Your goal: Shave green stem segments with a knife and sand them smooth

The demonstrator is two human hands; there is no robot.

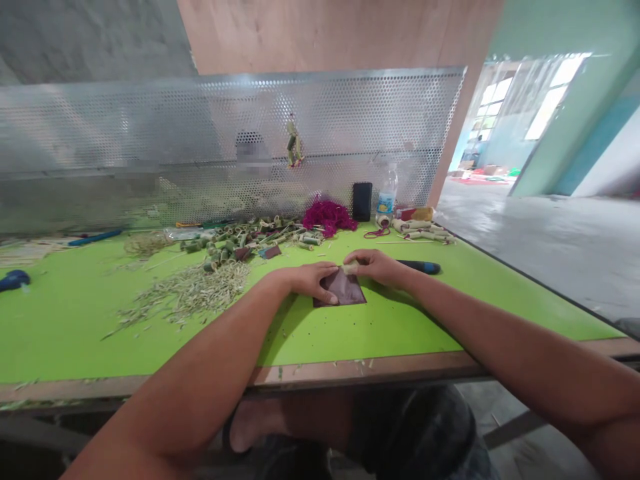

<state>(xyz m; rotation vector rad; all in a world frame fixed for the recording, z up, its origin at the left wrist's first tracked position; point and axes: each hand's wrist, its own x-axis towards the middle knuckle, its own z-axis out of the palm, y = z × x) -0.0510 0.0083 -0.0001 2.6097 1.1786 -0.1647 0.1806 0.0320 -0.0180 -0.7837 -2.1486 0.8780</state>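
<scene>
A dark brown square sheet [345,291] lies flat on the green table top [400,327], near its front middle. My left hand [316,280] rests on the sheet's left part, thumb and fingers apart, pressing it down. At the sheet's upper edge, my right hand [373,265] pinches a short pale bamboo piece [351,269] between thumb and fingers. Just beyond the right hand lies a tool with a dark blue handle [425,267], partly hidden by that hand.
Bamboo shavings [200,290] and cut green tubes [240,237] lie left and behind. Magenta string [330,217], a black phone [362,202], a bottle [387,193] and bamboo pieces [425,230] stand or lie near the perforated metal panel [340,127].
</scene>
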